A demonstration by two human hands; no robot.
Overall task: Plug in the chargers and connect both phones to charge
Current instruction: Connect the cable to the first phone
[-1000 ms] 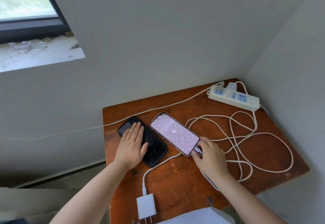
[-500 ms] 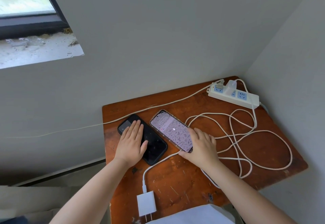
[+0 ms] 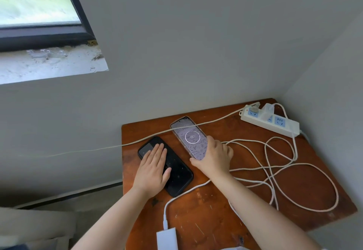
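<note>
while our left hand lies flat and open on the black phone, our right hand grips the lit phone on the scuffed wooden table; one white charger sits in the strip.

table: scratched reddish wood | black phone: glossy glass | power strip: smooth white plastic

Two phones, two chargers
</note>
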